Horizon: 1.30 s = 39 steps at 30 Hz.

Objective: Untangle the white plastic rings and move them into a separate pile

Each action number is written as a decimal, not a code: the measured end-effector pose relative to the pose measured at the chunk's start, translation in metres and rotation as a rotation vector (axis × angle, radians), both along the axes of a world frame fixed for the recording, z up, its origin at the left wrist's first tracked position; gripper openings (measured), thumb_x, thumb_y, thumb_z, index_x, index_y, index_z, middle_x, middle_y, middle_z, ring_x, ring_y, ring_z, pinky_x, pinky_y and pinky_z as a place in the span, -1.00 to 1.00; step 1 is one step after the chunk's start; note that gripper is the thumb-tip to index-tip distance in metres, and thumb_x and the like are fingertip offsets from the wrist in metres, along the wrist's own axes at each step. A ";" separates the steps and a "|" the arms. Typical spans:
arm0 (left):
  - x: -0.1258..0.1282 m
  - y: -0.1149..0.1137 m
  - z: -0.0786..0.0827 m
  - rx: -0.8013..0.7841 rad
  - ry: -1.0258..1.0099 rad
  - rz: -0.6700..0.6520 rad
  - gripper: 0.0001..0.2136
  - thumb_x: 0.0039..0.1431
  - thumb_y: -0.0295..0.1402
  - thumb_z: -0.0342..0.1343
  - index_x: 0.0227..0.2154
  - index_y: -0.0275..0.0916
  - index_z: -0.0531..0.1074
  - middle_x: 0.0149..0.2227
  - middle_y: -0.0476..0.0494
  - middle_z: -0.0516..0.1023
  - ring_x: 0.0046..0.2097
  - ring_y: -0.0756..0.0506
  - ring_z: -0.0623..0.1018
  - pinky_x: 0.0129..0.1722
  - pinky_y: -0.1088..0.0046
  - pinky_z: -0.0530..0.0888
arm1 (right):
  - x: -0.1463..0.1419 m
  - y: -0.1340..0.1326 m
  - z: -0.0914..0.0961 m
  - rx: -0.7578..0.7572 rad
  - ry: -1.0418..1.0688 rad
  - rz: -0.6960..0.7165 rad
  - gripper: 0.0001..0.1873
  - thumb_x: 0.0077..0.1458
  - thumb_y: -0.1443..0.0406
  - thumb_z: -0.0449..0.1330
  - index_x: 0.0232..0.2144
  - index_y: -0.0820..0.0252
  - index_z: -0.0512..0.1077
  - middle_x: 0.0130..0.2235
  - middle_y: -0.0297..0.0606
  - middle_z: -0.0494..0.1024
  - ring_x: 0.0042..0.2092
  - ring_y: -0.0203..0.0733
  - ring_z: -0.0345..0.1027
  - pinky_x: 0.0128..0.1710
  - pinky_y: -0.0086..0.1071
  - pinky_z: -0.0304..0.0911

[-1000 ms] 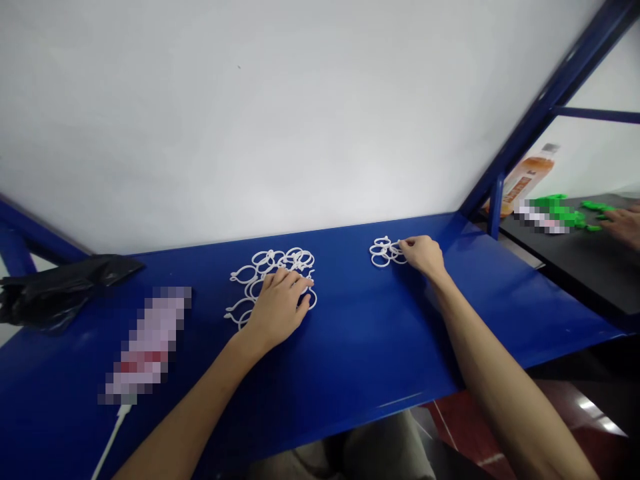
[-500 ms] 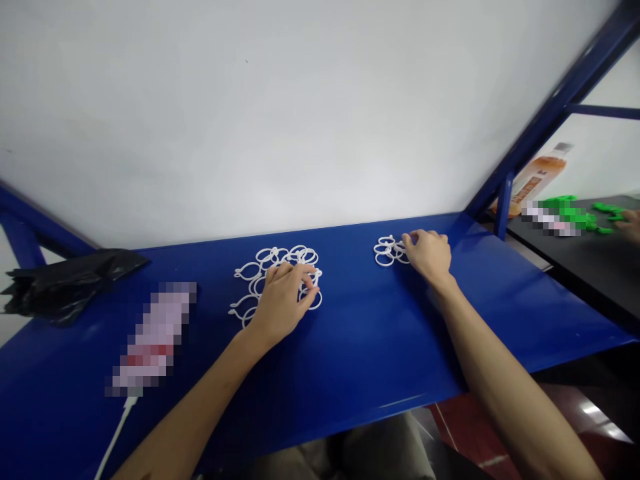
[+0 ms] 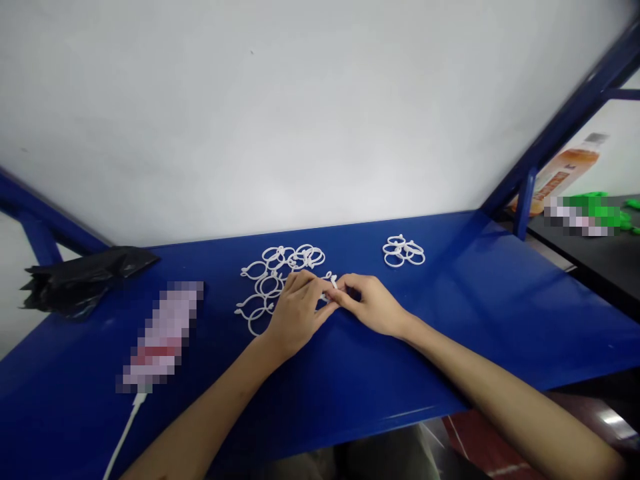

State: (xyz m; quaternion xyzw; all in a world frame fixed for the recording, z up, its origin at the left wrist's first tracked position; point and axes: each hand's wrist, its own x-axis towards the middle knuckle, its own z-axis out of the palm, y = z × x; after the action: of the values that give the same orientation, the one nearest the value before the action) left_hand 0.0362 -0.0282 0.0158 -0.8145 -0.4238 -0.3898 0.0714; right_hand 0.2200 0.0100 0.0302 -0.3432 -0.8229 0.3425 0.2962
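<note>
My left hand (image 3: 297, 310) and my right hand (image 3: 373, 305) meet at the middle of the blue table. Between their fingertips both pinch a thin white plastic ring (image 3: 335, 281), mostly hidden by the fingers; its small knobbed end sticks up. Just behind and left of my left hand lies a spread of several similar white rings (image 3: 254, 270), some with their ends apart, partly covered by that hand. Farther right, a small cluster of white rings (image 3: 395, 260) with little end tabs lies overlapping on the table, apart from both hands.
The blue table (image 3: 320, 400) runs along a white wall. On the left are a crumpled black plastic bag (image 3: 85, 277) and a blurred-out pinkish object with a white cable (image 3: 123, 433). To the right, past a blue frame post (image 3: 524, 203), stand a bottle (image 3: 565, 175) and green pieces (image 3: 595, 207).
My right hand has left the cluster on the right and come across to my left hand. Both now hold one white ring between them. The view has shifted slightly.
</note>
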 end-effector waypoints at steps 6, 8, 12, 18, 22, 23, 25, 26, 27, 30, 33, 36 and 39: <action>-0.003 0.001 0.005 0.027 -0.055 0.115 -0.78 0.25 -0.34 0.18 -0.07 -0.17 0.34 -0.11 -0.15 0.50 -0.04 -0.17 0.47 0.00 0.21 0.42 | 0.007 0.009 0.004 0.012 0.048 -0.059 -0.71 0.34 0.22 0.05 -0.34 0.18 0.50 -0.35 -0.33 0.58 -0.35 -0.28 0.39 -0.31 -0.41 0.21; -0.004 0.002 0.005 -0.055 -0.054 0.124 -0.76 0.27 -0.34 0.15 -0.03 -0.16 0.35 -0.11 -0.13 0.52 -0.04 -0.17 0.49 0.02 0.18 0.42 | 0.009 0.010 0.005 0.042 0.053 -0.062 -0.70 0.35 0.21 0.04 -0.30 0.18 0.52 -0.34 -0.32 0.58 -0.34 -0.28 0.40 -0.30 -0.40 0.23; -0.004 0.003 0.003 -0.248 -0.124 0.109 -0.75 0.28 -0.36 0.13 0.00 -0.15 0.35 -0.25 -0.04 0.58 -0.11 -0.14 0.54 -0.02 0.21 0.46 | 0.010 0.012 0.004 0.128 0.019 -0.071 -0.72 0.34 0.22 0.05 -0.20 0.16 0.55 -0.34 -0.29 0.58 -0.30 -0.24 0.40 -0.27 -0.37 0.25; 0.000 0.001 0.006 -0.405 -0.244 0.055 -0.67 0.27 -0.33 0.12 0.08 -0.12 0.31 -0.19 -0.05 0.62 -0.10 -0.13 0.59 -0.05 0.21 0.51 | 0.011 0.014 0.000 0.086 0.093 -0.081 -0.78 0.31 0.24 0.10 -0.11 0.15 0.50 -0.34 -0.32 0.59 -0.35 -0.26 0.43 -0.30 -0.37 0.30; 0.000 0.000 0.008 -0.501 -0.304 0.030 -0.60 0.25 -0.31 0.14 0.14 -0.11 0.29 -0.13 -0.07 0.61 -0.10 -0.11 0.59 -0.04 0.23 0.53 | 0.011 0.011 0.002 0.090 0.140 -0.102 -0.84 0.28 0.24 0.15 -0.14 0.16 0.45 -0.40 -0.36 0.55 -0.41 -0.30 0.40 -0.35 -0.40 0.30; 0.000 0.000 0.009 -0.519 -0.307 0.027 -0.55 0.22 -0.30 0.18 0.16 -0.12 0.27 -0.08 -0.10 0.60 -0.07 -0.12 0.59 -0.01 0.21 0.52 | 0.011 0.010 0.002 0.099 0.148 -0.108 -0.85 0.27 0.24 0.16 -0.15 0.16 0.44 -0.40 -0.36 0.54 -0.41 -0.30 0.40 -0.35 -0.41 0.31; 0.001 -0.001 0.009 -0.546 -0.294 0.021 -0.40 0.14 -0.27 0.27 0.22 -0.13 0.22 0.05 -0.18 0.54 0.03 -0.16 0.55 0.06 0.17 0.49 | 0.011 0.009 0.004 0.114 0.156 -0.111 -0.87 0.28 0.24 0.16 -0.16 0.15 0.42 -0.38 -0.36 0.55 -0.40 -0.30 0.41 -0.35 -0.40 0.32; 0.001 -0.002 0.009 -0.556 -0.283 0.016 -0.35 0.11 -0.27 0.29 0.24 -0.13 0.19 0.10 -0.21 0.50 0.09 -0.19 0.53 0.10 0.14 0.47 | 0.011 0.009 0.004 0.118 0.158 -0.107 -0.87 0.28 0.25 0.15 -0.16 0.15 0.42 -0.36 -0.35 0.56 -0.40 -0.30 0.42 -0.34 -0.40 0.32; 0.002 -0.002 0.008 -0.559 -0.272 0.011 -0.33 0.10 -0.28 0.30 0.25 -0.13 0.17 0.12 -0.22 0.49 0.13 -0.21 0.50 0.13 0.11 0.44 | 0.012 0.009 0.004 0.121 0.159 -0.100 -0.87 0.29 0.25 0.15 -0.15 0.15 0.42 -0.35 -0.34 0.57 -0.39 -0.30 0.43 -0.33 -0.39 0.33; 0.003 -0.002 0.005 -0.543 -0.246 -0.015 -0.38 0.13 -0.34 0.26 0.23 -0.12 0.18 0.03 -0.16 0.56 0.15 -0.21 0.48 0.18 0.05 0.39 | 0.013 0.010 0.005 0.149 0.154 -0.077 -0.88 0.31 0.26 0.14 -0.15 0.15 0.42 -0.32 -0.32 0.59 -0.34 -0.28 0.46 -0.30 -0.38 0.35; 0.002 0.000 0.003 -0.512 -0.260 -0.001 -0.39 0.14 -0.36 0.25 0.23 -0.10 0.16 -0.05 -0.11 0.59 0.08 -0.18 0.54 0.14 0.08 0.42 | 0.016 0.012 0.005 0.270 0.112 -0.073 -0.88 0.32 0.27 0.12 -0.16 0.13 0.45 -0.26 -0.28 0.59 -0.27 -0.24 0.44 -0.25 -0.34 0.35; 0.001 0.000 0.004 -0.454 -0.265 0.055 -0.43 0.15 -0.35 0.25 0.20 -0.11 0.19 -0.02 -0.13 0.56 0.04 -0.17 0.54 0.09 0.13 0.45 | 0.019 0.014 0.006 0.398 0.059 -0.076 -0.84 0.34 0.26 0.10 -0.16 0.11 0.49 -0.22 -0.23 0.57 -0.21 -0.19 0.40 -0.18 -0.29 0.35; 0.002 0.000 0.007 -0.367 -0.217 0.091 -0.55 0.17 -0.37 0.22 0.11 -0.14 0.29 -0.03 -0.14 0.56 0.06 -0.18 0.50 0.09 0.13 0.44 | 0.021 0.015 0.005 0.436 0.038 -0.076 -0.80 0.36 0.26 0.08 -0.13 0.07 0.51 -0.20 -0.22 0.56 -0.18 -0.16 0.38 -0.14 -0.25 0.34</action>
State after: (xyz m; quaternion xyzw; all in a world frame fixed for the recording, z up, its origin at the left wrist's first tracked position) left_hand 0.0378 -0.0280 0.0227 -0.7471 -0.5291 -0.3881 -0.1065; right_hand 0.2408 0.0254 0.0349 -0.2953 -0.8583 0.1517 0.3914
